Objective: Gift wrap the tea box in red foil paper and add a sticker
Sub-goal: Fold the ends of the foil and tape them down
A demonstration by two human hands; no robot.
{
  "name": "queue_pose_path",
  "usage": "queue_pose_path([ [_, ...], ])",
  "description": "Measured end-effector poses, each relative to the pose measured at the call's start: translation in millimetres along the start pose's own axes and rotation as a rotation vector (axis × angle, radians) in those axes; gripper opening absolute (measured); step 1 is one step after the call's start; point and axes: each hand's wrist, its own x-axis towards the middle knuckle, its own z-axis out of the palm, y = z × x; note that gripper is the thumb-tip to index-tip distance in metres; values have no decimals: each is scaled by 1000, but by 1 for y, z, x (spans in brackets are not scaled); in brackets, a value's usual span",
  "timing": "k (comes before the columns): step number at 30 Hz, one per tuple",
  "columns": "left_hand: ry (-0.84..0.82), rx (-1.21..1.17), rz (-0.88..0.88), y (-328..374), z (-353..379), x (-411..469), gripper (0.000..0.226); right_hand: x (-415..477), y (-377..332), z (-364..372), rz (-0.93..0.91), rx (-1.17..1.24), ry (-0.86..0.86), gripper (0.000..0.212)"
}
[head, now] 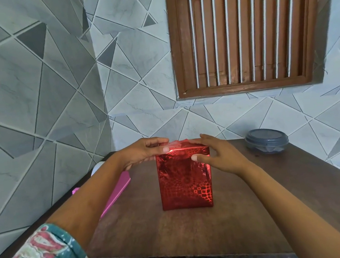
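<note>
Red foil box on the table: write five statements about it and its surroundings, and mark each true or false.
1. The wrapped box stands upright on the table. True.
2. Only one hand touches the box. False: the left hand and the right hand both hold its top, the right thumb on the front face.
3. A dark round container sits apart from the box, to its right. True.
4. Nothing lies left of the box. False: a pink item lies there, beside the left forearm.
5. That container is open. False: its lid is on.
</note>
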Motion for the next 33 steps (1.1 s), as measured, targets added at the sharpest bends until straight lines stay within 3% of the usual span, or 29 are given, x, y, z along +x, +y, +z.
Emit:
queue_pose_path([
  [8, 27, 35, -23, 2, -4, -14, 91, -5, -1, 5, -12, 73, 102, 44],
  [11, 237, 126, -67, -3, -33, -37, 66, -6, -3, 6, -22, 70, 109, 43],
  [13, 408, 353, -203, -12, -61, -53, 40, -7, -4, 7, -17, 76, 133, 42],
  [16, 552, 616, -449, -33, -92, -76, 27, -8, -3, 11, -11, 75, 182, 41],
  [20, 578, 459, -657, -60, -105, -106, 21, -7, -2, 16, -31, 73, 195, 45],
  [25, 575, 199, -711, -69, -88, -113, 15, -4, 0, 15, -46, 23, 178, 52],
  [33, 584, 18, -870, -59, -78, -111, 24, -2, 3, 18, -39, -2, 195, 53],
])
